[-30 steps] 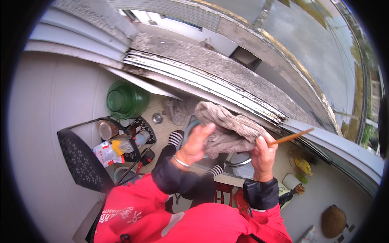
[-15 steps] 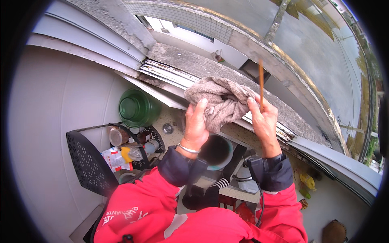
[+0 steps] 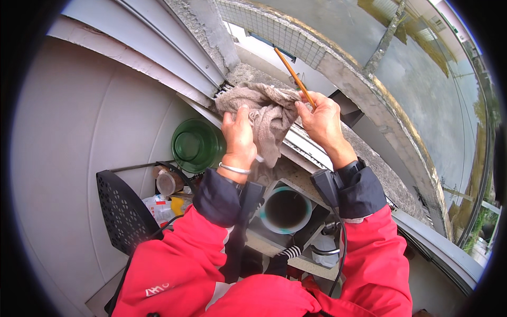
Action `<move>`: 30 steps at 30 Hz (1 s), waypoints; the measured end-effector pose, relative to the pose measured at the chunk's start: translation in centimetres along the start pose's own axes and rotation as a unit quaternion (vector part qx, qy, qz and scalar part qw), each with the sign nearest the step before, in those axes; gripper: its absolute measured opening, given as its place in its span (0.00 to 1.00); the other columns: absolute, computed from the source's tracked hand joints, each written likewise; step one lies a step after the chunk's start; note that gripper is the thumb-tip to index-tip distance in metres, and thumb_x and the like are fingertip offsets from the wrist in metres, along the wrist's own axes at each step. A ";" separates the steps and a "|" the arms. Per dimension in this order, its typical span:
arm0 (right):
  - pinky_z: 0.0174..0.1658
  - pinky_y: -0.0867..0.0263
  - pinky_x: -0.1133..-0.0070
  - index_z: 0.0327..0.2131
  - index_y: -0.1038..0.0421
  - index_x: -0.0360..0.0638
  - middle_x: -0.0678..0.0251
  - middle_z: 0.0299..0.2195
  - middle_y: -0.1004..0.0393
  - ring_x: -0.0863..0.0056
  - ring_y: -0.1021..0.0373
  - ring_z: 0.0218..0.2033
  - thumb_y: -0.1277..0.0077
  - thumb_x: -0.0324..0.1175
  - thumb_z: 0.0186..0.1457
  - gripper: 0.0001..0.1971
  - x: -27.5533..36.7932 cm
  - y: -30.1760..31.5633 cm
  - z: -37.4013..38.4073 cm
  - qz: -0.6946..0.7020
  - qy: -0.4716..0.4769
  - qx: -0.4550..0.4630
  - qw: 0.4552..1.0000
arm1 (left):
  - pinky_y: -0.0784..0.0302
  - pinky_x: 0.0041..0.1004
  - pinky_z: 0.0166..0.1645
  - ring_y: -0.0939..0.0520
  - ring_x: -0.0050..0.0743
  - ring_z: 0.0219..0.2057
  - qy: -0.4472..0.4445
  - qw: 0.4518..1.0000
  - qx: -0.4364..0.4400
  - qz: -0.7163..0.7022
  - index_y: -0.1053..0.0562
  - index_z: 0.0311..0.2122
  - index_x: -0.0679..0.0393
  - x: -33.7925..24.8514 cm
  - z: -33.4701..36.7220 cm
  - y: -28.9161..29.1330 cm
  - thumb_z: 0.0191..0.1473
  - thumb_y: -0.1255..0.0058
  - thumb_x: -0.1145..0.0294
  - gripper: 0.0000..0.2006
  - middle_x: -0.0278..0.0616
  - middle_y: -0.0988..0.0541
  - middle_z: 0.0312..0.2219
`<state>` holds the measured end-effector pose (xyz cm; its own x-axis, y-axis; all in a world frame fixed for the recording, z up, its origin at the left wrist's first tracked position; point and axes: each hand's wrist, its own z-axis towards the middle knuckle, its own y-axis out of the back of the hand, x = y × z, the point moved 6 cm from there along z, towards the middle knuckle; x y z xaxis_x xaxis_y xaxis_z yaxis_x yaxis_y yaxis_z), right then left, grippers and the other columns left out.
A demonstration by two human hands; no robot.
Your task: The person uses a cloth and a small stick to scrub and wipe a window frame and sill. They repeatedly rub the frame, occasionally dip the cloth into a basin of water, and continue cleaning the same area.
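Head view: left hand grips near side of bunched grey-brown cloth, thumb up, fingers partly hidden behind folds. Right hand has fingers clamped on thin orange-brown stick, tips also at cloth's right edge. Cloth raised in front of person, above window track as seen. Below hands: sink containing basin with dark liquid. Green tub left of left hand.

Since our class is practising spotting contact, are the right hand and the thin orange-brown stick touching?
Touching. The head view shows it: the right hand grips the stick near its lower end, between thumb and fingers.
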<state>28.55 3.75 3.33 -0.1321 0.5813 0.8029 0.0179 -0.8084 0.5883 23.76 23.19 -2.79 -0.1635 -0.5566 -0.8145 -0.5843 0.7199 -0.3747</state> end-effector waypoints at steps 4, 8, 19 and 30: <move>0.37 0.31 0.65 0.51 0.31 0.50 0.55 0.34 0.26 0.55 0.27 0.35 0.46 0.42 0.55 0.21 1.4 -1.3 1.0 -0.131 0.097 0.051 0.985 | 0.19 0.37 0.37 0.19 0.38 0.38 0.077 0.995 -0.027 0.065 0.39 0.49 0.57 -0.6 2.1 1.1 0.60 0.56 0.70 0.13 0.46 0.26 0.41; 0.32 0.32 0.63 0.43 0.24 0.52 0.58 0.26 0.25 0.55 0.27 0.30 0.54 0.35 0.58 0.11 2.0 -3.1 1.8 -0.169 0.164 0.120 0.965 | 0.21 0.31 0.26 0.18 0.33 0.29 0.130 0.980 -0.040 0.145 0.40 0.48 0.55 -1.2 2.4 1.4 0.60 0.57 0.66 0.12 0.43 0.27 0.40; 0.31 0.32 0.66 0.43 0.22 0.57 0.60 0.24 0.25 0.59 0.27 0.29 0.55 0.31 0.51 0.16 2.2 -8.7 4.3 -0.240 0.187 0.151 0.941 | 0.25 0.43 0.39 0.21 0.52 0.35 -0.230 0.712 0.016 0.664 0.24 0.36 0.55 -7.2 -1.7 -0.8 0.46 0.40 0.65 0.11 0.48 0.27 0.39; 0.30 0.31 0.64 0.44 0.22 0.55 0.58 0.25 0.24 0.58 0.26 0.28 0.53 0.31 0.51 0.17 2.4 -15.0 7.0 -0.281 0.195 0.230 0.911 | 0.25 0.43 0.39 0.21 0.52 0.36 -0.220 0.730 0.025 0.647 0.24 0.37 0.53 -5.6 -0.4 0.6 0.48 0.43 0.68 0.09 0.43 0.26 0.38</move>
<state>34.90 17.94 -2.92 -0.5893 0.7420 0.3195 0.2399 -0.2169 0.9462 24.02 26.55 1.72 -0.2753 0.7807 -0.5609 -0.1350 0.5463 0.8266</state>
